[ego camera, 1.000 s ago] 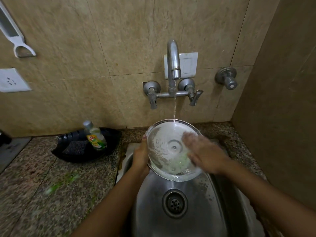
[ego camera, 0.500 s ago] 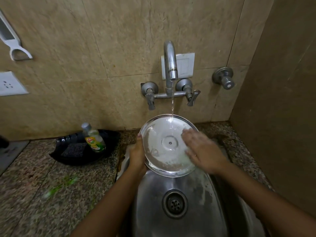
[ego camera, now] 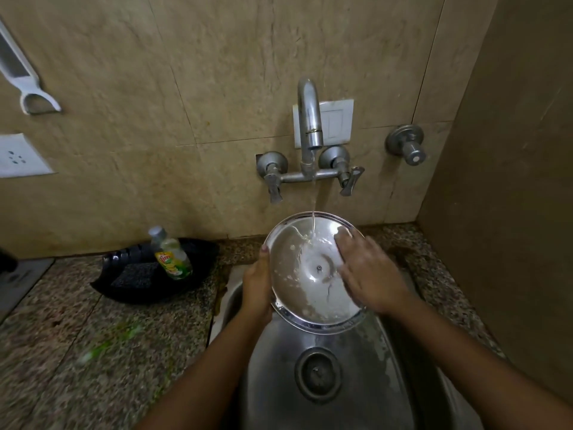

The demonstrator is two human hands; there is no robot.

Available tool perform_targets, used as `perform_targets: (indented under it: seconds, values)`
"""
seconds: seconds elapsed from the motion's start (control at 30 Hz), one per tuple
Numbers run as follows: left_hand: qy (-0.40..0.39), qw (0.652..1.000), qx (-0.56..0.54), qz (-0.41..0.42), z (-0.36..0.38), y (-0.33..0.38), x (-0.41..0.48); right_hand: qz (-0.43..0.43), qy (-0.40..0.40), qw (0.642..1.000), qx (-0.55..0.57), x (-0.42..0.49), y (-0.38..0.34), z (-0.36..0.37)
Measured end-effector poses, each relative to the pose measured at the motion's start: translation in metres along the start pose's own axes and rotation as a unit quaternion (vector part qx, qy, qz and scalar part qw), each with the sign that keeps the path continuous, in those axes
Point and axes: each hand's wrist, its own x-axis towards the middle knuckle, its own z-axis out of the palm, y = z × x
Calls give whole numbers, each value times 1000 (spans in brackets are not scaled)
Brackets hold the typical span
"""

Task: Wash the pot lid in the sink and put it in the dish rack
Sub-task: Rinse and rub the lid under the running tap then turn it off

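1. Pot lid [ego camera: 313, 271] held tilted over the back end of the sink [ego camera: 325, 395], under the thin stream from the tap [ego camera: 308, 119]; water landing on the upper part of its face.
2. Left hand [ego camera: 257, 293] clamped on the lid's left rim, thumb on the near face, remaining fingers hidden behind.
3. Right hand [ego camera: 369, 274] laid flat and open against the lid's right half, fingers spread toward the upper rim, grasping nothing; blurred, so probably rubbing.
4. Judged stage: rinsing. Small pale flecks and streaks on the lid's left and lower parts, likely leftover suds or residue; no scrubber in either hand.
5. Soap bottle [ego camera: 172, 256] lying in a black tray [ego camera: 130, 287] on the counter at the sink's left edge, against the back wall, apart from both hands; dark pad in the same tray.
6. Left to do, as a judgement: clear the remaining flecks, possibly rinse the far face (hidden here), shut the tap, shake off water, carry the lid to the dish rack.
7. Dish rack nowhere in view; route to it impossible to judge.
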Motion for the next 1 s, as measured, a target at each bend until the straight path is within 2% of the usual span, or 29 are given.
perform_targets:
  seconds: [0.07, 0.13, 0.2, 0.27, 0.3, 0.33, 0.4, 0.43, 0.47, 0.5, 0.57, 0.63, 0.67, 0.73, 0.77, 0.8, 0.83, 0.87, 0.9, 0.97, 1.0]
  values:
    - [-38, 999, 8, -6, 5, -3, -5, 70, 62, 995, 22, 28, -12, 1]
    - [-85, 996, 36, 4, 10, -4, -6, 75, 137, 984, 84, 56, -35, -4]
    - [-127, 990, 55, 15, 11, -3, -5, -37, 159, 981, 107, 75, -55, -16]
    - [-145, 985, 87, 31, 10, 0, -2, -176, 112, 977, 52, 82, -64, -29]
    - [-145, 984, 98, 41, 9, 3, -1, -191, 82, 978, 38, 86, -61, -33]
    - [-144, 983, 103, 48, 8, 7, -1, -155, 56, 986, 39, 91, -53, -35]
    - [-136, 985, 95, 54, 5, 15, -1, 28, 42, 990, 131, 96, -29, -38]
    - [-133, 985, 92, 58, 4, 18, 0, 112, 41, 972, 201, 99, -19, -40]
    - [-132, 985, 93, 58, 4, 20, 2, 151, 46, 958, 241, 101, -15, -41]
    - [-132, 985, 97, 60, 5, 21, 3, 140, 49, 961, 233, 101, -20, -42]
    - [-138, 981, 113, 82, 9, 24, 6, -2, 46, 991, 125, 102, -42, -39]
    - [-137, 977, 129, 97, 13, 23, 7, -145, 16, 989, 5, 98, -64, -38]
    - [-136, 978, 126, 95, 13, 22, 6, -154, -3, 988, -1, 101, -60, -39]
    - [-130, 984, 90, 86, 8, 20, 5, -36, -5, 989, 141, 108, -39, -42]
    - [-119, 987, 67, 80, 4, 20, 6, 41, 20, 977, 210, 108, -25, -43]
    - [-111, 990, 44, 77, 0, 20, 6, 101, 40, 965, 238, 107, -18, -46]
    - [-107, 991, 32, 77, -3, 20, 7, 125, 55, 967, 214, 105, -17, -48]
    - [-107, 991, 30, 81, -4, 21, 8, 115, 62, 973, 190, 105, -23, -47]
    - [-109, 990, 38, 86, -3, 22, 8, 63, 73, 981, 167, 104, -35, -45]
    - [-119, 985, 72, 105, 0, 21, 9, -102, 88, 987, 91, 100, -61, -42]
    - [-120, 982, 86, 115, 1, 19, 8, -184, 91, 977, 51, 100, -66, -40]
